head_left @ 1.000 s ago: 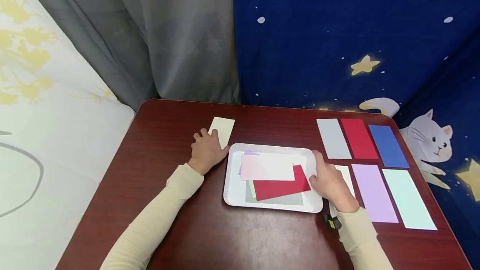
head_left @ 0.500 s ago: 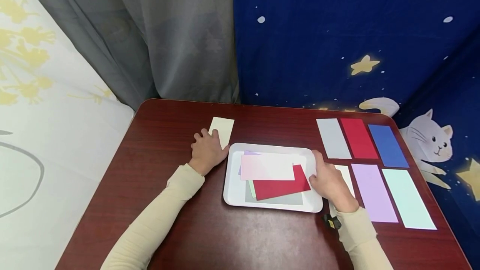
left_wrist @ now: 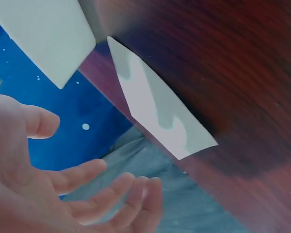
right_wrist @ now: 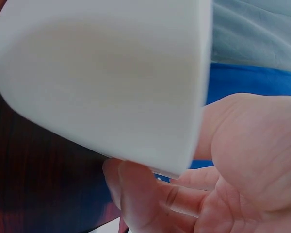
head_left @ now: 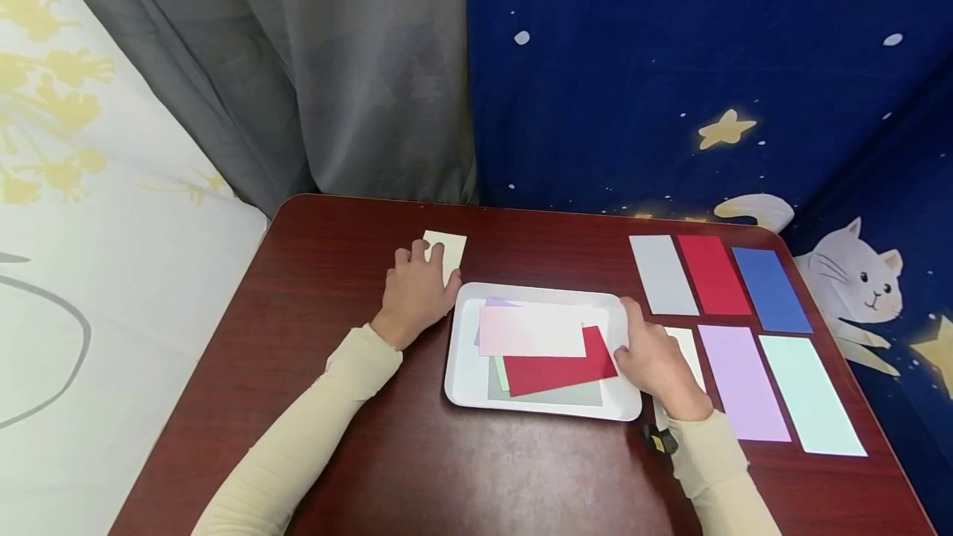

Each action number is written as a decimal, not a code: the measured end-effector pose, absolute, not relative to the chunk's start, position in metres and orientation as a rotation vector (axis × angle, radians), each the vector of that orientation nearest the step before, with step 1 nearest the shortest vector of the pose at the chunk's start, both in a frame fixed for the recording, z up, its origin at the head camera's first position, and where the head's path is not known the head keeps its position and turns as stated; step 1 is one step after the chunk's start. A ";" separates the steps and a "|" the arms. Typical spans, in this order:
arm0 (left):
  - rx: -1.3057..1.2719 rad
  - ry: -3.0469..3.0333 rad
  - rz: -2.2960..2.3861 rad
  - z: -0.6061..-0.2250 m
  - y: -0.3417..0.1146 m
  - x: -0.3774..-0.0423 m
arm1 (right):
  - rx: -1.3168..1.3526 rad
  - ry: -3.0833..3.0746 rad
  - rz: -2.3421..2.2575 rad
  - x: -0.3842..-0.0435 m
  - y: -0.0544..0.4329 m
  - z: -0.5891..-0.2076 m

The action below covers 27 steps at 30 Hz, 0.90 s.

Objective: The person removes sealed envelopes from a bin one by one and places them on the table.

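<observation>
My left hand (head_left: 417, 292) hovers low over a cream paper card (head_left: 454, 248) near the far edge of the table, fingers spread loosely. In the left wrist view the card (left_wrist: 153, 104) lies apart from the fingers, its edge slightly curved up. My right hand (head_left: 658, 358) grips the right end of a white tray (head_left: 456, 362), thumb above and curled fingers beneath, as the right wrist view shows from the tray's underside (right_wrist: 102, 92). Inside the tray a pale pink card (head_left: 530, 331) overlaps a red card (head_left: 569, 372) and a grey card (head_left: 554, 398); purple and green edges peek out.
On the right lie two rows of cards: light grey (head_left: 664, 275), red (head_left: 713, 275) and blue (head_left: 771, 289) at the back; a partly hidden white card (head_left: 687, 347), lilac (head_left: 744, 383) and mint (head_left: 811, 395) in front. Curtains (head_left: 380, 73) hang behind the dark red table (head_left: 357, 470).
My left hand has shifted slightly farther over the cream card, covering more of it. My right hand and the tray stay in place.
</observation>
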<state>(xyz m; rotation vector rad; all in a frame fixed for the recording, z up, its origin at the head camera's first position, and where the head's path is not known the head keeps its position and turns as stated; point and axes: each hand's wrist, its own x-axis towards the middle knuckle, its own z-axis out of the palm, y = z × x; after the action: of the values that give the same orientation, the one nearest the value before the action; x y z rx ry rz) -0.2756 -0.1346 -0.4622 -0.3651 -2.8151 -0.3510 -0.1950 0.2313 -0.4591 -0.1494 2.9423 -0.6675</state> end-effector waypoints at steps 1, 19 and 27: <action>-0.396 -2.801 -0.353 -0.462 -0.134 -0.276 | -0.149 2.942 -0.668 -0.195 0.231 -0.459; -0.938 -2.652 -0.293 -0.462 -0.102 -0.259 | -0.137 2.924 -0.668 -0.195 0.231 -0.458; -1.250 -2.581 -0.168 -0.464 -0.091 -0.252 | -0.141 2.926 -0.668 -0.194 0.232 -0.457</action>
<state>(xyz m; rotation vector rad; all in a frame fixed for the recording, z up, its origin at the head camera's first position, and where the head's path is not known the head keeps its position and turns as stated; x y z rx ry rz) -0.2517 -0.0906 -0.4638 -1.2500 -2.5809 -0.1680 -0.1944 0.2315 -0.4570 -0.1407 2.9258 -0.6680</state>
